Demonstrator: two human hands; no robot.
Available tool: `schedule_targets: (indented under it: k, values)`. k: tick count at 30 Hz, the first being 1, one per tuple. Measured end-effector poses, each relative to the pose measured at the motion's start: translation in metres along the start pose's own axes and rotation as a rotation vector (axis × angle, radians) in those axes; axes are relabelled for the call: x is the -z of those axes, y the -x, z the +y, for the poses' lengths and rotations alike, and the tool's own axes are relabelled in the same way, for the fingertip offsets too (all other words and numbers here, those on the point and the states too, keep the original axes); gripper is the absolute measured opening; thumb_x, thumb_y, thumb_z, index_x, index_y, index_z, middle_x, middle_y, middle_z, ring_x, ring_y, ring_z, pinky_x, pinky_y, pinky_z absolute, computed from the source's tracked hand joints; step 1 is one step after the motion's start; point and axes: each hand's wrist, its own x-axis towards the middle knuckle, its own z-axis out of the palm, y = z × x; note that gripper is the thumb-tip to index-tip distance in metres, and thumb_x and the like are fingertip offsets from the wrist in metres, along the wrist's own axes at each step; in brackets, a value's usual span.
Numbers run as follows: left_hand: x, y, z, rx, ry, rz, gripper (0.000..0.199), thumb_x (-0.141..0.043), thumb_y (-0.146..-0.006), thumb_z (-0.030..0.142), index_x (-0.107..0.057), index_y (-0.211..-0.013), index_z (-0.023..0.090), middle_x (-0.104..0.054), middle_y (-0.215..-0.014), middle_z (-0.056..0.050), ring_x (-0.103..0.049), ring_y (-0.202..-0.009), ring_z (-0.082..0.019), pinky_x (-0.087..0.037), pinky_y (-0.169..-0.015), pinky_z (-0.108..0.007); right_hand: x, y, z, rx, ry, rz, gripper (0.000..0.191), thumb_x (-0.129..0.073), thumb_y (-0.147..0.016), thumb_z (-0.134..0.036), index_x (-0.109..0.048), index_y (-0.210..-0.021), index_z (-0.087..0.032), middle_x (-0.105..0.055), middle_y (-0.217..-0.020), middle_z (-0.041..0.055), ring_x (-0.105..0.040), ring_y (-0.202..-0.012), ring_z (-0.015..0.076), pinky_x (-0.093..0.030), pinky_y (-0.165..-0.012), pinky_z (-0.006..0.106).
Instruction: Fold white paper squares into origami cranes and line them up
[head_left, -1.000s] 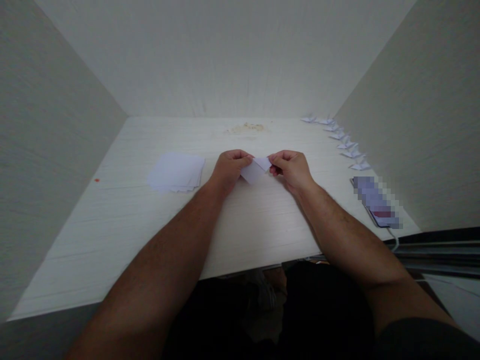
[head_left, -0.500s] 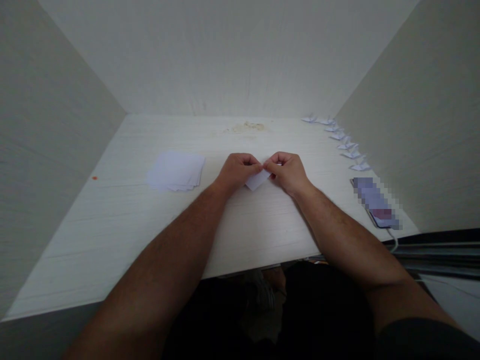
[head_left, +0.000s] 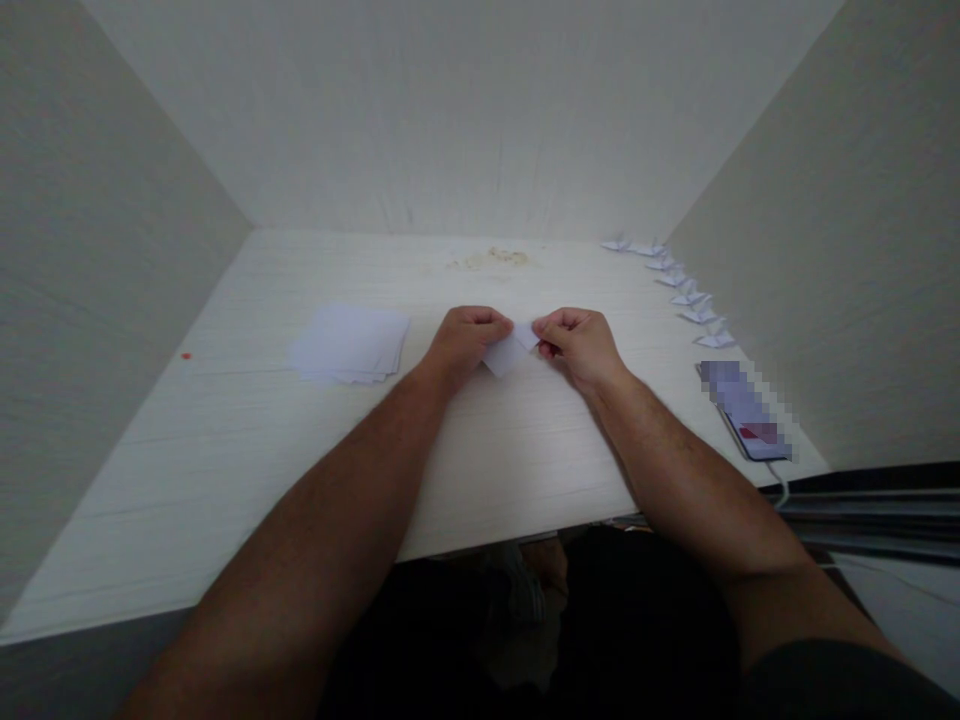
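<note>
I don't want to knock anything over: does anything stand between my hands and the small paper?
Nothing visible does. The left hand and right hand both pinch the small paper. The paper stack lies off left; the phone and folded figures lie off right.

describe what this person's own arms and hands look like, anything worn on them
The left hand and right hand are bare, with no gloves. No watch or bracelet shows on either wrist. The left forearm and right forearm are uncovered. A dark, plain-looking sleeve shows on the right upper arm; no left sleeve is in view.
</note>
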Motion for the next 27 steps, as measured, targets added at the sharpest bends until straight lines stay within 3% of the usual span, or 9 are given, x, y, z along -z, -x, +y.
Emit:
schedule_targets:
  k: [5, 9, 11, 14, 19, 24, 27]
  values:
    - [0.001, 0.000, 0.001, -0.021, 0.085, 0.041, 0.024, -0.081, -0.056, 0.027, -0.059, -0.054, 0.017, -0.053, -0.051, 0.004, -0.046, -0.049, -0.009, -0.034, -0.048, -0.024, 0.001, 0.000, 0.001, 0.026, -0.033, 0.024, 0.035, -0.089, -0.056, -0.036, -0.059, -0.056, -0.018, -0.059, -0.048, -0.0017, -0.046, -0.041, 0.0062, -0.032, -0.040, 0.020]
    - [0.002, -0.001, 0.005, -0.024, 0.287, 0.076, 0.016, -0.069, -0.064, 0.023, -0.058, -0.053, 0.017, -0.054, -0.054, 0.002, -0.050, -0.052, -0.011, -0.041, -0.051, -0.025, 0.002, 0.000, -0.002, -0.009, -0.108, -0.009, 0.035, -0.088, -0.059, -0.039, -0.059, -0.058, -0.018, -0.062, -0.055, -0.0003, -0.048, -0.044, 0.0060, -0.035, -0.041, 0.020]
    - [0.003, -0.001, 0.005, -0.023, 0.382, 0.009, 0.005, -0.067, -0.065, 0.020, -0.069, -0.066, 0.015, -0.067, -0.069, -0.003, -0.062, -0.065, -0.015, -0.049, -0.061, -0.028, 0.002, 0.000, -0.004, -0.043, -0.128, -0.056, 0.035, -0.087, -0.061, -0.041, -0.061, -0.060, -0.018, -0.064, -0.058, 0.0003, -0.048, -0.045, 0.0060, -0.038, -0.043, 0.020]
    - [0.003, 0.000, 0.002, -0.057, 0.400, -0.138, 0.021, -0.075, -0.063, 0.018, -0.077, -0.084, 0.015, -0.076, -0.089, -0.007, -0.070, -0.078, -0.018, -0.053, -0.071, -0.031, 0.002, 0.002, -0.004, -0.107, -0.143, -0.120, 0.035, -0.086, -0.061, -0.042, -0.062, -0.061, -0.017, -0.063, -0.057, 0.0005, -0.048, -0.044, 0.0064, -0.038, -0.042, 0.021]
    - [0.002, 0.001, -0.005, -0.125, 0.306, -0.197, 0.020, -0.085, -0.062, 0.025, -0.075, -0.078, 0.016, -0.072, -0.073, -0.003, -0.064, -0.065, -0.013, -0.050, -0.062, -0.026, 0.001, 0.001, 0.001, -0.135, -0.090, -0.151, 0.036, -0.086, -0.060, -0.043, -0.062, -0.060, -0.017, -0.061, -0.053, -0.0003, -0.047, -0.042, 0.0071, -0.037, -0.042, 0.022]
    - [0.000, -0.001, -0.004, -0.164, 0.271, -0.091, 0.017, -0.082, -0.062, 0.023, -0.068, -0.069, 0.017, -0.064, -0.061, 0.003, -0.055, -0.053, -0.008, -0.044, -0.054, -0.023, 0.001, -0.001, -0.001, 0.049, 0.041, 0.026, 0.044, -0.074, -0.074, -0.062, -0.068, -0.071, -0.018, -0.066, -0.065, 0.0019, -0.056, -0.056, 0.0110, -0.042, -0.047, 0.022]
    - [-0.001, 0.000, -0.004, -0.169, 0.111, -0.042, 0.013, -0.078, -0.066, 0.023, -0.068, -0.069, 0.016, -0.061, -0.055, 0.003, -0.051, -0.048, -0.007, -0.039, -0.050, -0.022, 0.003, 0.001, -0.004, 0.120, 0.018, -0.019, 0.053, -0.065, -0.077, -0.071, -0.069, -0.074, -0.019, -0.067, -0.070, 0.0039, -0.059, -0.061, 0.0134, -0.045, -0.049, 0.025]
